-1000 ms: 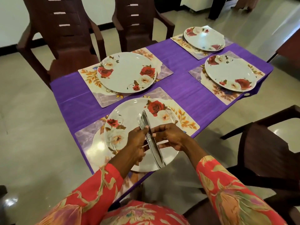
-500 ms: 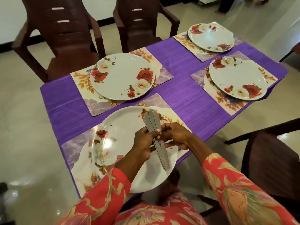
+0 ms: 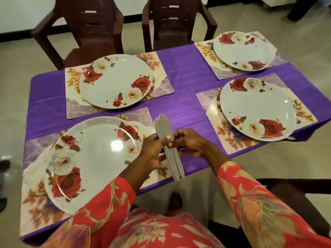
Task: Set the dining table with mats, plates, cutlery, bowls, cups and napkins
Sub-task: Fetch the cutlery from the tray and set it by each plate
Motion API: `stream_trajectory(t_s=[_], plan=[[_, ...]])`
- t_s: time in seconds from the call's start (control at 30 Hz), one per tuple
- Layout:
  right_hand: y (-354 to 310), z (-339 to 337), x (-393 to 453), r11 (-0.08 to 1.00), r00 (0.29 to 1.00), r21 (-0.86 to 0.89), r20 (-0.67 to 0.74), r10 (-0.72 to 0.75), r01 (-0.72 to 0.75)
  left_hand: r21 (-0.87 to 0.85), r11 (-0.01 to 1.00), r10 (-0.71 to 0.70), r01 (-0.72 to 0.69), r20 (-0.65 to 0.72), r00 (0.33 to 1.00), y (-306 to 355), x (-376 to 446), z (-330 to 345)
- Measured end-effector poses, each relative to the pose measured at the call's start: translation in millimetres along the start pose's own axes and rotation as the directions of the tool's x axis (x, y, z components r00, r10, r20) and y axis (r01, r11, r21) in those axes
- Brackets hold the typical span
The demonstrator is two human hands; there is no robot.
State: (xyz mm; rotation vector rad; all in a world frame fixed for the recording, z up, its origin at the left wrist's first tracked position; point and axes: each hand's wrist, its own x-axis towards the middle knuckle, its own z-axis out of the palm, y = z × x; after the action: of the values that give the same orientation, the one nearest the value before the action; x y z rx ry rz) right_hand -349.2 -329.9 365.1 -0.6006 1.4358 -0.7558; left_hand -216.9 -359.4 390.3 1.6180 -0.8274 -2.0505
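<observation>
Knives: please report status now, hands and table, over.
Left hand and right hand both pinch the knives, held above the table edge. Four plates on mats; nearest plate unobstructed.

The person wore a long-sleeved garment of bright coral red, printed with large leaves and trailing stems in gold, olive and muted purple. The left sleeve (image 3: 100,210) and right sleeve (image 3: 259,210) reached the wrists, and the same print covered the front (image 3: 161,231).

Four floral plates: near-left (image 3: 93,158), far-left (image 3: 114,81), near-right (image 3: 258,108), far-right (image 3: 241,51). Four mats, one under each; near-left mat (image 3: 35,149). One bundle of knives (image 3: 168,145), count unclear. Two chairs (image 3: 89,29) at the worktop's far edge.
</observation>
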Motion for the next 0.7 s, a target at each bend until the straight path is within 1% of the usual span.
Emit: stream_trajectory(t_s=[0.13, 0.3, 0.5, 0.7], plan=[[-1.3, -28.4, -8.9, 1.000, 1.000, -0.004, 0.014, -0.009, 0.009, -0.016, 1.000, -0.006, 0.006, -0.018, 1.000, -5.5, 0.7, 26.3], [-2.0, -56.8, -17.2, 0.999, 1.000, 0.035, 0.001, -0.020, 0.020, 0.021, 1.000, 0.000, 0.000, 0.015, 1.000, -1.1, 4.5, 54.1], [-5.9, -79.0, -27.9, 0.996, 0.996, 0.067, -0.069, -0.049, 0.054, 0.043, 0.999, -0.023, 0.021, 0.044, 0.999, 4.1, 12.7, 77.7], [-8.2, -115.0, -37.3, 0.996, 0.980, 0.035, -0.182, -0.077, 0.085, 0.059, 0.997, -0.046, 0.041, 0.082, 0.996, 5.5, 23.9, 96.5]])
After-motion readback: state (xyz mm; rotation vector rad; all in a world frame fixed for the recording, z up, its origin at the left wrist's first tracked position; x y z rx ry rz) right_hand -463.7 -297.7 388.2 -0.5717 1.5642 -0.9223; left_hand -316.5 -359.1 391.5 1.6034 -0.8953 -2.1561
